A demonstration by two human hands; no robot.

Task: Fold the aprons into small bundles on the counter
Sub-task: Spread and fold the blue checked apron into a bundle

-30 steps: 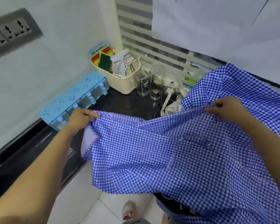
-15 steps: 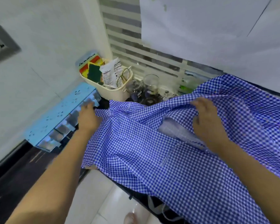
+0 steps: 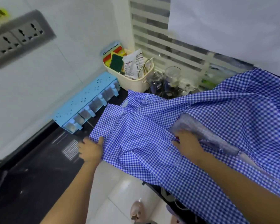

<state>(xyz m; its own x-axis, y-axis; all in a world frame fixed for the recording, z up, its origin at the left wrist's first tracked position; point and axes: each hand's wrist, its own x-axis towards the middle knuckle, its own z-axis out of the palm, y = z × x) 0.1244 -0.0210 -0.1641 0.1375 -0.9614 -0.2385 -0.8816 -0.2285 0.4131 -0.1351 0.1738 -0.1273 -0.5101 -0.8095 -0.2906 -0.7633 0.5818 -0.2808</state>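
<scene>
A blue-and-white checked apron (image 3: 152, 135) lies spread over the black counter (image 3: 39, 167), its near part hanging over the front edge. My left hand (image 3: 90, 149) pinches the apron's left edge, thumb on top of the cloth. My right hand (image 3: 187, 146) grips a fold in the middle of the apron, fingers tucked under a turned-over strip that shows the pale underside. The cloth is wrinkled and bunched toward the far right.
A light blue spice rack (image 3: 87, 104) stands by the left wall. Behind the apron are a cream basket (image 3: 129, 81) with sponges and scissors, and glass jars (image 3: 170, 78). A socket plate (image 3: 18, 39) is on the wall. White floor tiles and a slipper (image 3: 136, 210) show below.
The apron went from held up in the air to lying on the counter. Both hands came back toward me, the left to the near-left edge, the right to a fold in the middle.
</scene>
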